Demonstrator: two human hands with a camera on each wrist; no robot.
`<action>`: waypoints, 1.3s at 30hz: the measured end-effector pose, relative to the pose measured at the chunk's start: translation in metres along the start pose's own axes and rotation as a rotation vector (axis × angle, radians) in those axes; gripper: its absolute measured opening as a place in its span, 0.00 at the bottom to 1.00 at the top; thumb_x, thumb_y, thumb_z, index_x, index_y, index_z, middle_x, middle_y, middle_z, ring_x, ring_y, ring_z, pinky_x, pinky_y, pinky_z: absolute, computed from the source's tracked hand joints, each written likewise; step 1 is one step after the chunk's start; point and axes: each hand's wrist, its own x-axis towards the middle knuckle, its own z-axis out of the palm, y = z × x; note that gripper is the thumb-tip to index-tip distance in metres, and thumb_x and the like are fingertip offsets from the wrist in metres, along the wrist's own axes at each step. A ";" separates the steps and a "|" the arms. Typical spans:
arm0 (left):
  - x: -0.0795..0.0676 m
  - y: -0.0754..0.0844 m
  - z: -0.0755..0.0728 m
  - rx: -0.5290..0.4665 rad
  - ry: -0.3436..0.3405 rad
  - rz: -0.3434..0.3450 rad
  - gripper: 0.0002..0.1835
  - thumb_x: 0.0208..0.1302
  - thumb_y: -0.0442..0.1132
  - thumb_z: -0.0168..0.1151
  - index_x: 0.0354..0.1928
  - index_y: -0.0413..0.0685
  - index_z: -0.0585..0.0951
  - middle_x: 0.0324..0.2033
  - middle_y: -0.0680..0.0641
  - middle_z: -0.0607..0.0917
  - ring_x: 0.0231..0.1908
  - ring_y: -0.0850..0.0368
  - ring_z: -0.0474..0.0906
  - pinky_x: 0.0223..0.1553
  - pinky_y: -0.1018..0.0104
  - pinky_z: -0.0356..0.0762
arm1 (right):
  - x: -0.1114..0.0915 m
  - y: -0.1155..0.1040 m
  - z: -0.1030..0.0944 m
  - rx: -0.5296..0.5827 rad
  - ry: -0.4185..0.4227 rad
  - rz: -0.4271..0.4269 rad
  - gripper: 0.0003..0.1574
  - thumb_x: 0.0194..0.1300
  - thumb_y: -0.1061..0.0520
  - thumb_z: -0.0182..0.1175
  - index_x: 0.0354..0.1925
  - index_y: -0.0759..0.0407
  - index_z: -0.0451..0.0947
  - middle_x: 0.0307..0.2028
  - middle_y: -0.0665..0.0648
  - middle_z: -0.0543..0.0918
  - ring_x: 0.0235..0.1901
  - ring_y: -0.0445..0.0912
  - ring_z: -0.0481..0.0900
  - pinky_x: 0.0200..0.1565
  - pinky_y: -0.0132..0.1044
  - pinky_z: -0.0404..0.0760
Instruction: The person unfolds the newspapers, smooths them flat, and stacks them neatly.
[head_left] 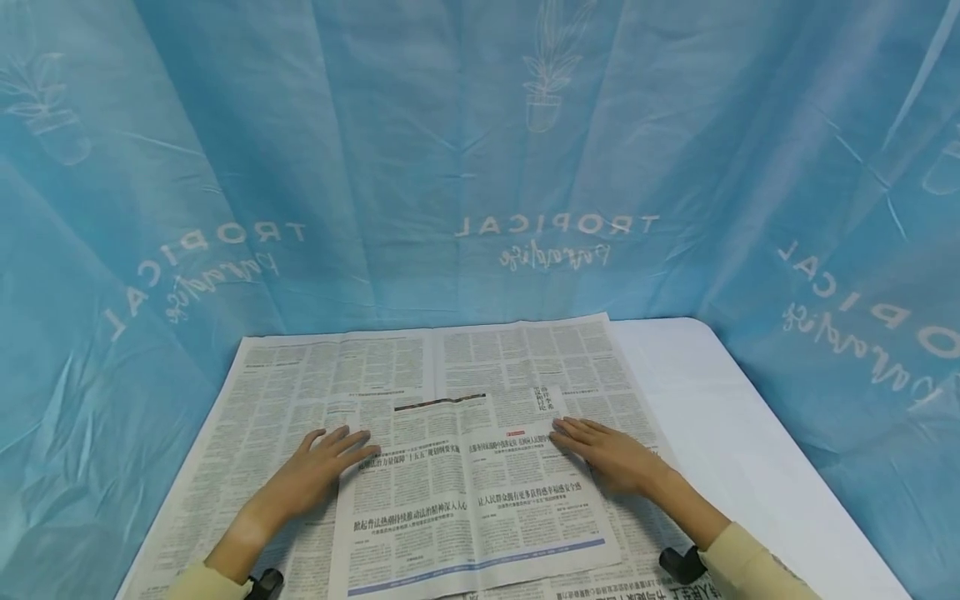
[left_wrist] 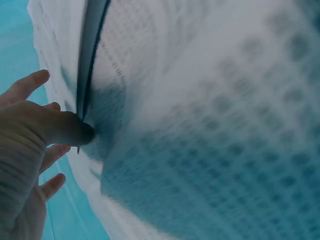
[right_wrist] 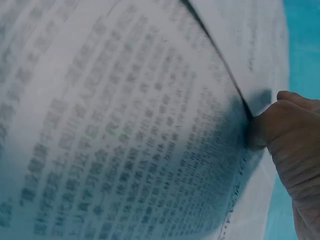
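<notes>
A folded newspaper [head_left: 472,500] lies in front of me in the head view, its centre crease running toward me. My left hand [head_left: 318,467] is at its left edge with the fingers stretched out and spread. In the left wrist view the thumb of that hand [left_wrist: 30,135] is against the paper's edge. On the opposite side my right hand [head_left: 611,454] rests its extended fingertips on the upper right edge. The right wrist view shows the right thumb [right_wrist: 260,130] at the sheet's edge; the other fingers are mostly hidden there.
Larger newspaper sheets [head_left: 285,392] are spread beneath, covering most of a white table [head_left: 705,392]. A blue curtain [head_left: 465,167] with printed lettering surrounds the back and sides. Dark wrist straps [head_left: 681,565] and pale sleeves [head_left: 750,562] are at the near edge.
</notes>
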 end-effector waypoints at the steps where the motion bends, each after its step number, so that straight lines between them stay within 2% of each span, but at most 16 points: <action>1: 0.000 0.001 0.000 0.006 -0.011 0.003 0.38 0.51 0.23 0.70 0.65 0.54 0.74 0.61 0.43 0.77 0.59 0.37 0.75 0.54 0.37 0.69 | 0.001 -0.001 0.001 -0.018 -0.015 -0.017 0.43 0.61 0.65 0.65 0.72 0.60 0.62 0.70 0.62 0.67 0.67 0.57 0.68 0.64 0.50 0.69; 4: 0.000 0.002 0.001 0.018 -0.066 -0.002 0.34 0.55 0.26 0.68 0.65 0.54 0.74 0.62 0.43 0.77 0.59 0.39 0.75 0.55 0.38 0.69 | 0.003 -0.003 0.002 -0.058 -0.069 -0.048 0.47 0.58 0.62 0.69 0.72 0.62 0.60 0.70 0.62 0.66 0.67 0.56 0.67 0.64 0.48 0.69; 8: -0.001 0.002 0.001 0.017 -0.139 -0.035 0.31 0.59 0.28 0.65 0.65 0.54 0.74 0.63 0.43 0.75 0.61 0.40 0.74 0.58 0.38 0.67 | 0.004 -0.006 0.002 -0.054 -0.120 -0.023 0.50 0.58 0.57 0.71 0.73 0.61 0.59 0.71 0.61 0.65 0.68 0.55 0.66 0.65 0.47 0.68; 11: -0.001 0.002 0.000 -0.006 -0.148 -0.062 0.30 0.59 0.29 0.65 0.65 0.53 0.75 0.63 0.43 0.75 0.62 0.39 0.73 0.59 0.36 0.65 | 0.004 -0.007 0.002 -0.032 -0.133 0.007 0.48 0.60 0.56 0.69 0.73 0.60 0.59 0.71 0.60 0.64 0.69 0.54 0.66 0.66 0.47 0.67; 16: -0.001 0.002 -0.001 -0.070 -0.141 -0.110 0.27 0.61 0.30 0.63 0.64 0.52 0.76 0.64 0.43 0.76 0.63 0.39 0.72 0.59 0.34 0.63 | 0.003 -0.008 0.002 -0.005 -0.129 0.015 0.47 0.61 0.54 0.68 0.73 0.59 0.58 0.71 0.61 0.64 0.69 0.55 0.66 0.66 0.47 0.67; 22: 0.000 0.000 0.003 -0.120 -0.122 -0.134 0.25 0.65 0.31 0.61 0.63 0.55 0.77 0.64 0.44 0.76 0.62 0.39 0.73 0.56 0.33 0.66 | -0.001 -0.007 0.005 0.004 -0.095 0.005 0.50 0.60 0.50 0.69 0.73 0.60 0.59 0.71 0.61 0.65 0.69 0.55 0.66 0.66 0.48 0.67; 26: 0.000 -0.003 0.005 -0.177 -0.091 -0.139 0.25 0.65 0.29 0.60 0.62 0.58 0.78 0.63 0.44 0.77 0.62 0.39 0.73 0.55 0.31 0.65 | -0.002 -0.006 0.008 0.005 -0.048 -0.015 0.46 0.61 0.57 0.67 0.72 0.60 0.60 0.70 0.62 0.66 0.68 0.56 0.67 0.65 0.50 0.68; 30: -0.001 -0.006 0.008 -0.261 -0.061 -0.175 0.24 0.66 0.27 0.58 0.60 0.57 0.79 0.63 0.43 0.77 0.62 0.38 0.73 0.56 0.29 0.63 | -0.001 -0.005 0.011 0.016 -0.012 -0.026 0.43 0.62 0.65 0.62 0.73 0.58 0.60 0.70 0.61 0.66 0.69 0.57 0.66 0.65 0.51 0.67; 36: -0.001 -0.007 0.006 -0.329 -0.027 -0.227 0.23 0.67 0.25 0.54 0.61 0.53 0.78 0.60 0.42 0.79 0.59 0.39 0.76 0.54 0.31 0.65 | 0.008 -0.005 0.009 -0.008 0.015 -0.018 0.42 0.65 0.62 0.61 0.74 0.56 0.58 0.71 0.59 0.65 0.70 0.55 0.64 0.67 0.51 0.65; 39: -0.001 -0.007 0.006 -0.324 -0.001 -0.227 0.28 0.63 0.22 0.56 0.63 0.52 0.77 0.58 0.41 0.81 0.57 0.39 0.78 0.52 0.33 0.68 | 0.011 -0.005 0.007 -0.015 0.022 -0.009 0.42 0.65 0.59 0.62 0.74 0.56 0.59 0.71 0.60 0.65 0.69 0.54 0.65 0.67 0.52 0.64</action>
